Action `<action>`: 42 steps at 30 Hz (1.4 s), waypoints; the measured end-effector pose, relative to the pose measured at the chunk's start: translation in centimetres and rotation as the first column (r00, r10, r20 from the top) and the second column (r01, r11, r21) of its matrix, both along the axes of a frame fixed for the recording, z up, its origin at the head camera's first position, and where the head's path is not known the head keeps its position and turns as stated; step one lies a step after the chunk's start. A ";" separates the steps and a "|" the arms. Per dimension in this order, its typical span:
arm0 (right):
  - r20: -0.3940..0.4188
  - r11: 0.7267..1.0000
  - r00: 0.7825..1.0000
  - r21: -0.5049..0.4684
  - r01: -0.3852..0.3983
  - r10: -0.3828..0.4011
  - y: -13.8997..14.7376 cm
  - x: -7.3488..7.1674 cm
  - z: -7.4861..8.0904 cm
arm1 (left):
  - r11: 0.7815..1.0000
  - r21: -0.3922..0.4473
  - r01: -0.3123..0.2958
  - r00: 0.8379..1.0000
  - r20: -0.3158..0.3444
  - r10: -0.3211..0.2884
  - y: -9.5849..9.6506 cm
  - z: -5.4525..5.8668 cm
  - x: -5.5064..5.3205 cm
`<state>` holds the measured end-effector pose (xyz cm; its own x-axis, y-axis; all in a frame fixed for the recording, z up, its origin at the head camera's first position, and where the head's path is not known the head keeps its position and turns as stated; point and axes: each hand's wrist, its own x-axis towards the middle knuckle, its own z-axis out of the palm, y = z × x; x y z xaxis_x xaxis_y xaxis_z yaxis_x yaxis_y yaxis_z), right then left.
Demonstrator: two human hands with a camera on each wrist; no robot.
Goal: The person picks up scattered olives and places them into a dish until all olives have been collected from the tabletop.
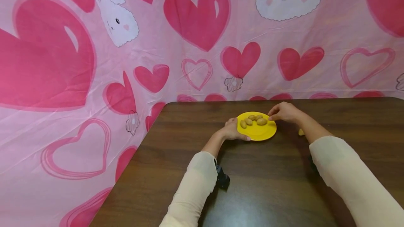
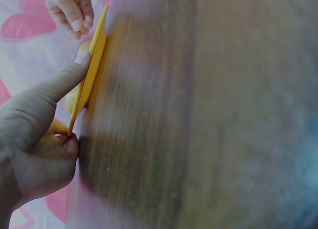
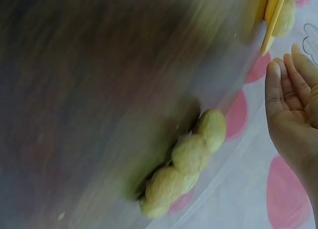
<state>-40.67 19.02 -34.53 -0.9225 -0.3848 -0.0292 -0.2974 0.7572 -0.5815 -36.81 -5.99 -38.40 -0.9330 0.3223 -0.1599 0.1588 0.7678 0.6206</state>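
A yellow plate (image 1: pixel 260 135) carries several small potatoes (image 1: pixel 261 121) grouped toward its back half. My left hand (image 1: pixel 231 130) grips the plate's left side, thumb over the near rim; the left wrist view shows the rim between thumb and fingers. At the plate's right rim is my right hand (image 1: pixel 283 111), fingers bent slightly and pointing down toward the plate. In the right wrist view, the right hand (image 3: pixel 295 97) holds nothing, its fingers extended close to the plate's edge.
Several more potatoes (image 3: pixel 191 154) lie in a row on the brown wooden table (image 1: pixel 268 174), mostly hidden by the right forearm in the head view. Behind the table hangs a pink cloth (image 1: pixel 202 69) with hearts. A black wrist camera (image 1: pixel 222 179) sits under the left sleeve.
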 end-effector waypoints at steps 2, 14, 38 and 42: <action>-0.007 1.000 1.000 0.007 -0.005 0.005 0.4 0.1 0.0 | 1.000 0.000 -0.004 1.000 -0.002 0.004 0.1 0.1 0.0; -0.009 1.000 1.000 0.030 -0.002 0.002 3.0 1.1 0.6 | 1.000 0.009 0.010 1.000 0.008 -0.010 0.0 0.0 -0.1; -0.006 0.996 0.996 0.012 0.088 -0.088 9.4 3.3 -0.2 | 1.000 0.014 -0.003 1.000 0.005 0.003 0.0 0.0 0.1; -0.025 0.995 0.996 0.054 0.087 -0.086 10.4 3.5 -0.3 | 1.000 0.015 0.005 1.000 0.003 -0.005 0.0 0.0 0.1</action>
<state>-37.14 29.42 -34.83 -0.9530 -0.3016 -0.0267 -0.2418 0.8112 -0.5325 -36.72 -5.97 -38.38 -0.9307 0.3297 -0.1581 0.1607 0.7573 0.6329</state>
